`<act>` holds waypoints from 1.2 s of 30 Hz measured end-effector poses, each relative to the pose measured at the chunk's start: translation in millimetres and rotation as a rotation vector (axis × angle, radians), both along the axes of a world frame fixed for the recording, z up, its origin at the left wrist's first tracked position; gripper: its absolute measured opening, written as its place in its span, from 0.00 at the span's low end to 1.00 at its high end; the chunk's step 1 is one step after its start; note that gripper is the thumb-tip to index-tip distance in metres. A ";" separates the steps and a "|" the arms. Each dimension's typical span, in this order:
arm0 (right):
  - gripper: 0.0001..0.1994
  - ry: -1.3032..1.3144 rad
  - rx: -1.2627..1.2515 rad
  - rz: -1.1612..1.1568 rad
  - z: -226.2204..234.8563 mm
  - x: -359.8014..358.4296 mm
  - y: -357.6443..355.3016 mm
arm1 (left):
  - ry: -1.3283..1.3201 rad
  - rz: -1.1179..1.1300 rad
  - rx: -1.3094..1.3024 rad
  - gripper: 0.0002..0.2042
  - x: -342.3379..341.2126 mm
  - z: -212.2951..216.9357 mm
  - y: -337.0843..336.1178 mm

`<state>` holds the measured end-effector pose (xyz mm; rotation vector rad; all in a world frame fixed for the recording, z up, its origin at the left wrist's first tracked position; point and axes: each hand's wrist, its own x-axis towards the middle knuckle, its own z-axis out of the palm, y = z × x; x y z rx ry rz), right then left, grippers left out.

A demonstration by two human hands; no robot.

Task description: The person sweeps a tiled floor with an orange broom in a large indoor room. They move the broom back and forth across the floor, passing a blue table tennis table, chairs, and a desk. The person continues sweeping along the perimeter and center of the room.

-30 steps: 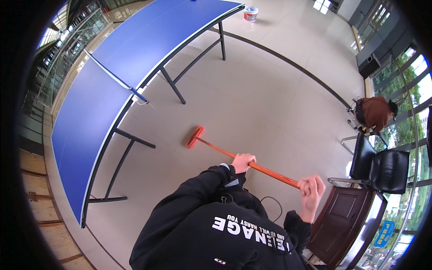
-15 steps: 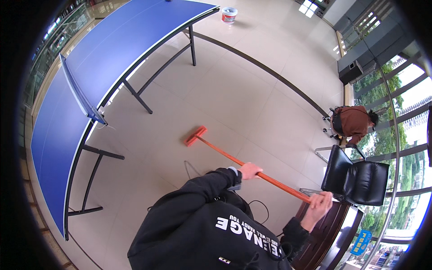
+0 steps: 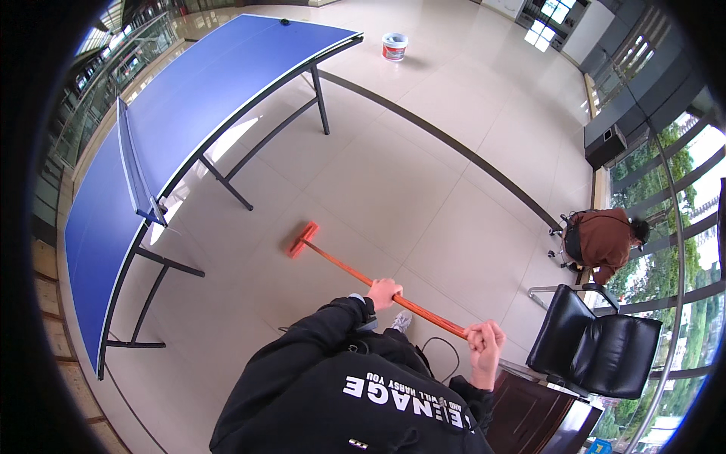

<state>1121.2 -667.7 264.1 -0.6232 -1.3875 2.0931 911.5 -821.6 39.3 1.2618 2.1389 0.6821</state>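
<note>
A long-handled broom (image 3: 342, 266) with an orange handle and an orange-red head (image 3: 302, 239) slants across the tiled floor, its head resting on the tiles at the far left end. My left hand (image 3: 384, 293) is closed round the middle of the handle. Farther up, near the handle's upper end, my right hand (image 3: 485, 349) has its fingers wrapped around it. The bristles' underside is hidden. One light-coloured shoe (image 3: 401, 321) shows below the handle, between my hands.
A blue table-tennis table (image 3: 219, 83) with a net and black legs stands to the left. Far ahead is a white-and-red bucket (image 3: 394, 47). On the right are a black armchair (image 3: 594, 348), a dark wooden cabinet (image 3: 525, 416) and a person in brown (image 3: 605, 238) by the windows.
Both hands and the broom have shifted left, and the broom head has slid left across the floor, nearer the table. The whole view has tilted slightly.
</note>
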 end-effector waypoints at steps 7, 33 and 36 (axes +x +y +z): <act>0.15 0.011 0.254 -0.263 60.8 62.6 103.8 | -0.030 -0.260 0.220 0.13 58.1 33.1 158.6; 0.12 -0.201 -0.016 0.399 -66.6 -187.6 155.2 | 0.189 0.571 0.063 0.13 -130.2 -50.1 91.2; 0.13 -0.134 -0.013 0.439 -57.9 -250.3 158.8 | 0.206 0.687 0.131 0.10 -180.5 -51.7 84.8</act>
